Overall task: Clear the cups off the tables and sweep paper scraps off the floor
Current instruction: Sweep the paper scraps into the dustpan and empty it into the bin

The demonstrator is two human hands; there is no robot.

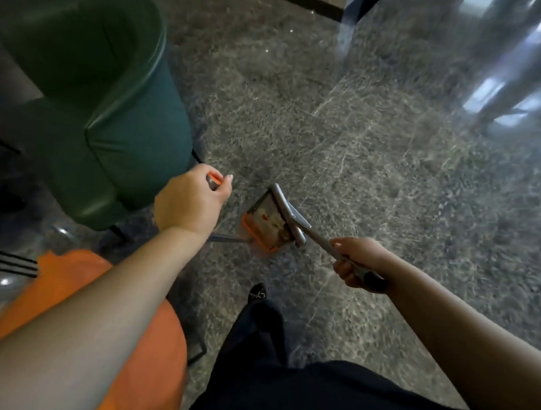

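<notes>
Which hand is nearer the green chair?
Left. The left hand, gripping the dustpan handle, sits right beside the green chair. The right hand holds the broom farther off, beyond the dustpan.

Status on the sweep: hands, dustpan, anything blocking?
Left hand grips dustpan handle; right hand grips broom. Broom head at dustpan mouth, scraps inside. Green armchair close on the left.

dustpan (266,225) contents: blurred, unreadable | dustpan handle: mostly behind left hand (191,200)
</notes>
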